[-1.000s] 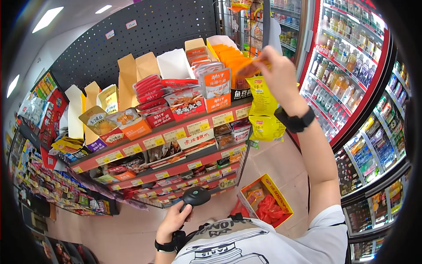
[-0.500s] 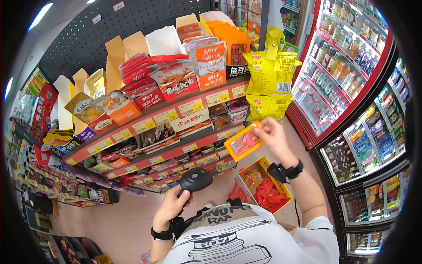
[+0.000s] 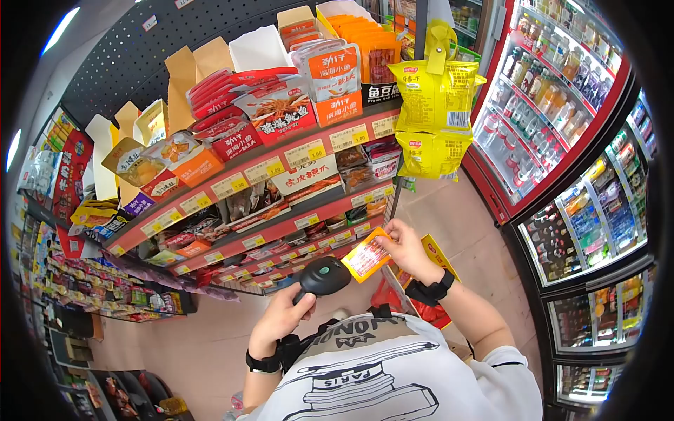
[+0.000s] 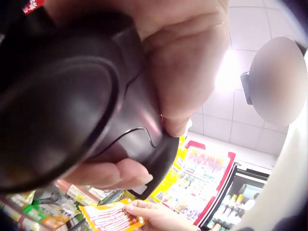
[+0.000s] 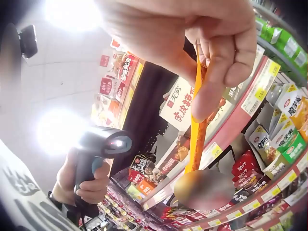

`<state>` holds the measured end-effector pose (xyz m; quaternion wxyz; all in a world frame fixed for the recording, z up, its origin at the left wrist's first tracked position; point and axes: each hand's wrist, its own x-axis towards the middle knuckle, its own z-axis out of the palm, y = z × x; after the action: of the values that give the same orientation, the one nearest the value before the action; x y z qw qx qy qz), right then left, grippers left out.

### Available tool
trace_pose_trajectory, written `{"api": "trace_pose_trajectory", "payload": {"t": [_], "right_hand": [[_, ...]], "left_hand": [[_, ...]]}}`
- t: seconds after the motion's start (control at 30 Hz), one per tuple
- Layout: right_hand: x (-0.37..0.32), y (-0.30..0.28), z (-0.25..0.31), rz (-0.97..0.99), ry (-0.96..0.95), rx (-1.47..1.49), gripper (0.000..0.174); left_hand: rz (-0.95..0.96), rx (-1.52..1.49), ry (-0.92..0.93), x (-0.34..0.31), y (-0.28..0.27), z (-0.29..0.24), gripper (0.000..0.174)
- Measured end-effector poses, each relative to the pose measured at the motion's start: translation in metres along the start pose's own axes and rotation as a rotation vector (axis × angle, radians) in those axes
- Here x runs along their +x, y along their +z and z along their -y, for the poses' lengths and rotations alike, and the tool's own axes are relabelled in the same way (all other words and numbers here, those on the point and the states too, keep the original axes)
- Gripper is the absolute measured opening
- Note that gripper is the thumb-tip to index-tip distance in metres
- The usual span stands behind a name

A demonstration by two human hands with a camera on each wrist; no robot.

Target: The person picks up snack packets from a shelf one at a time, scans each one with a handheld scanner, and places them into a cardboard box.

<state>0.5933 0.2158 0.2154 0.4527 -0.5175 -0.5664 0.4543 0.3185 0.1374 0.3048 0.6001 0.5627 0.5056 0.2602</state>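
In the head view my left hand [image 3: 281,319] grips a black handheld barcode scanner [image 3: 325,277] by its handle, low in front of my shirt. The scanner's lit window shows in the right wrist view, facing the packet side. My right hand [image 3: 407,251] pinches a flat orange snack packet [image 3: 366,257] at one end between thumb and fingers. The packet is held just right of the scanner head, a small gap between them. Seen edge-on in the right wrist view, the packet [image 5: 196,139] hangs from my fingertips.
Ahead stands a shelf with boxes of snack packets [image 3: 274,116] and price labels. Yellow snack bags [image 3: 435,105] hang at its right end. A yellow carton [image 3: 440,259] with red bags sits on the floor, partly behind my right arm. Drink fridges [image 3: 554,91] line the right.
My right hand has brought the orange packet down from the shelf's top box, then leftward to the scanner. My left hand has raised the scanner slightly, and it now sits close to the packet.
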Motion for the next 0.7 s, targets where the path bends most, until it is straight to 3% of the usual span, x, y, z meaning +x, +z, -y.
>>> {"api": "trace_pose_trajectory", "payload": {"t": [0.57,0.7], "right_hand": [[-0.007,-0.005,0.017,0.043,0.078,0.02,0.011],[-0.007,-0.008,-0.004,-0.022,0.014,0.028,0.015]], "left_hand": [[0.008,-0.035,-0.054,-0.001,0.002,0.001,0.033],[0.014,-0.039,-0.06,-0.001,0.0,0.002,0.032]]}}
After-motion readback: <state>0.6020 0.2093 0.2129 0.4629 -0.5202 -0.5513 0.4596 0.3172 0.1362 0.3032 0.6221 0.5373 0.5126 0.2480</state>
